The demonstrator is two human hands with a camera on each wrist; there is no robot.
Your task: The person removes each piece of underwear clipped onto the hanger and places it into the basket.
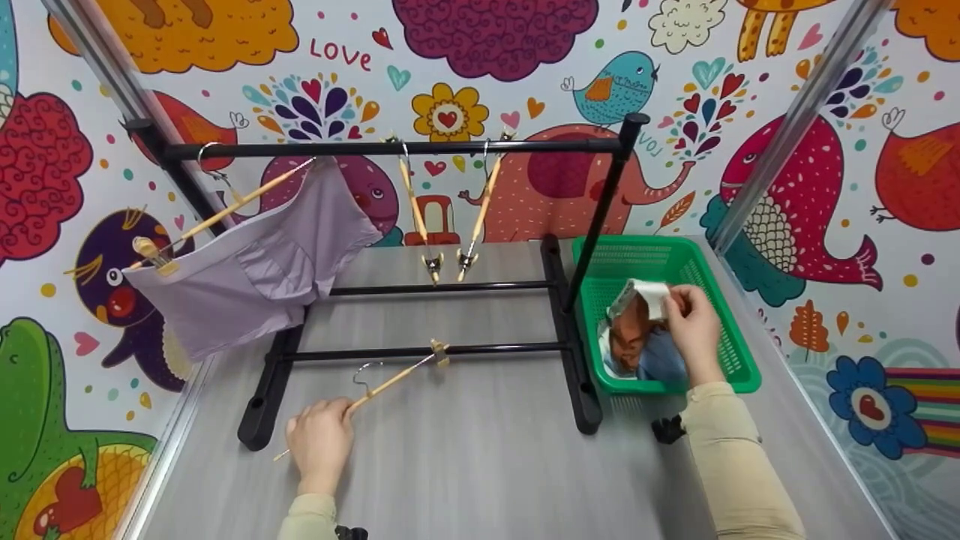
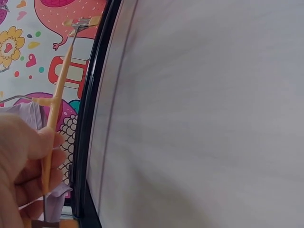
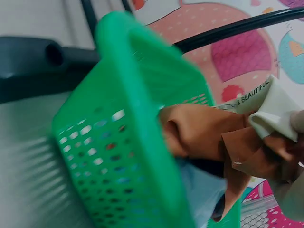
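In the head view my left hand (image 1: 321, 442) grips a wooden clip hanger (image 1: 386, 385) near one end, low in front of the rack. The hanger's metal hook points up and a clip sits at its far end. The left wrist view shows thumb and fingers curled round the hanger bar (image 2: 60, 90). Over the green basket (image 1: 739, 375), my right hand (image 1: 694, 326) pinches the white waistband of brown underpants (image 1: 628, 334). Printed lettering runs along that waistband (image 3: 273, 111) in the right wrist view. Their lower part hangs among blue cloth (image 1: 661, 356) in the basket.
A black garment rack (image 1: 360, 148) stands on the grey table (image 1: 450, 465). Lilac underpants (image 1: 247, 277) hang from a clip hanger on its left. Two bare hangers (image 1: 489, 202) hang mid-rail. A patterned wall (image 1: 480, 82) closes off the back and sides.
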